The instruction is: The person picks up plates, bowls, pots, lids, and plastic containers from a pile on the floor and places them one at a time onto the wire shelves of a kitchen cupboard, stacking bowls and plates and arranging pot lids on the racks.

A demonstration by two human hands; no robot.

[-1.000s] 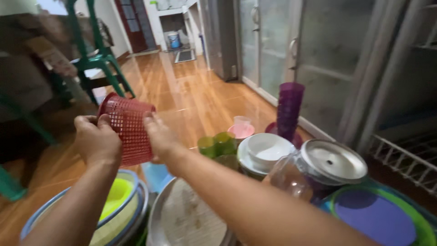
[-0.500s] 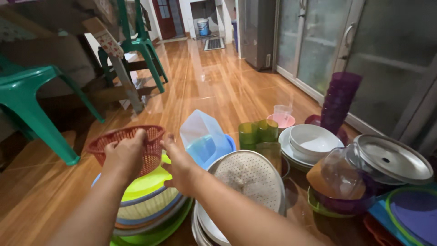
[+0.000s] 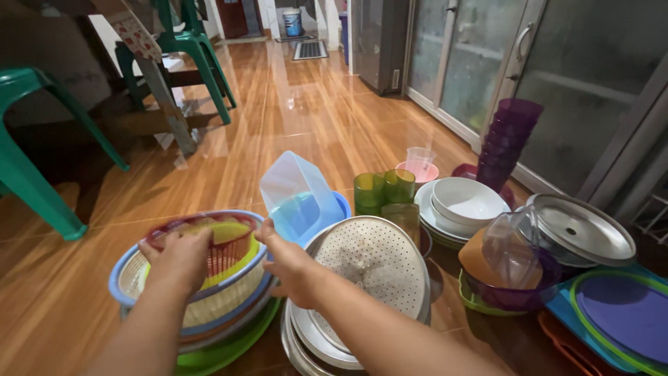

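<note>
A small red plastic basket sits upright inside a yellow-green bowl, on top of a nested stack with a blue-rimmed basket and a green plate at the bottom. My left hand grips the red basket's left rim. Fingers of my right hand rest on its right rim. The stack stands on the wooden floor right in front of me.
Just right of my right arm lies a perforated metal colander on metal plates. Behind are a clear blue container, green cups, white bowls, stacked purple cups, a metal lid and a glass jug. Green chairs stand at left.
The red basket, held up in the air a second ago, has come down into the bowl stack with both hands still on it. The view has tilted down toward the dishes.
</note>
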